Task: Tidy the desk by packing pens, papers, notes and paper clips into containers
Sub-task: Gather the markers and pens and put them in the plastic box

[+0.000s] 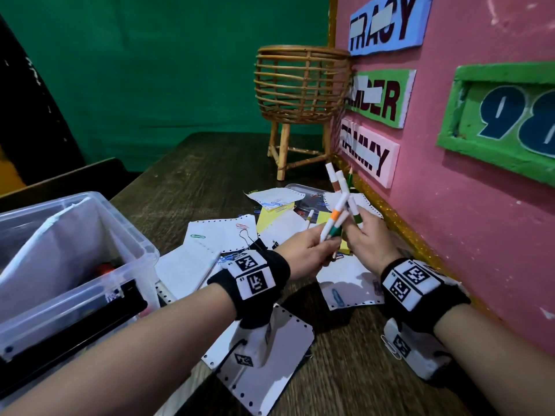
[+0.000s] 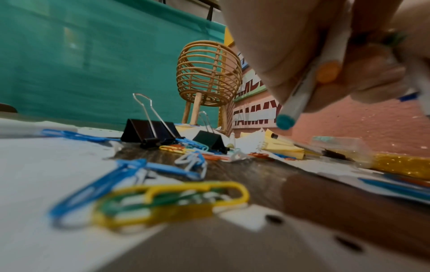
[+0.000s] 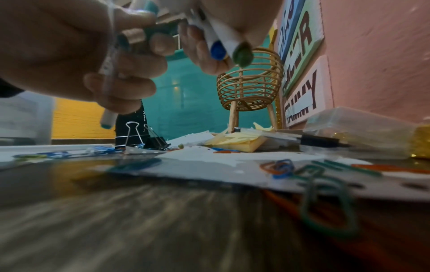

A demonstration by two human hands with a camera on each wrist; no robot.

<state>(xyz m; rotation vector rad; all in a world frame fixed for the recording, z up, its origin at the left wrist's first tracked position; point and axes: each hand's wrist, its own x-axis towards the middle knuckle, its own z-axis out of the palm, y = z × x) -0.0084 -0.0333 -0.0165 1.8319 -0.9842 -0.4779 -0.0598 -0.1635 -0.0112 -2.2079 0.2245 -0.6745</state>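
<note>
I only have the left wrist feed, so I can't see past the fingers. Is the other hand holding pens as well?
Observer: Yes. In the right wrist view the right hand grips pens with blue and green end caps.
Operator: Where would pens go? I see only a rattan basket.
Observer: The head view shows a clear plastic bin at the desk's left edge, beside the left hand.
Operator: Any pen left lying down?
Observer: One white pen lies among the papers, beyond both hands.
</note>
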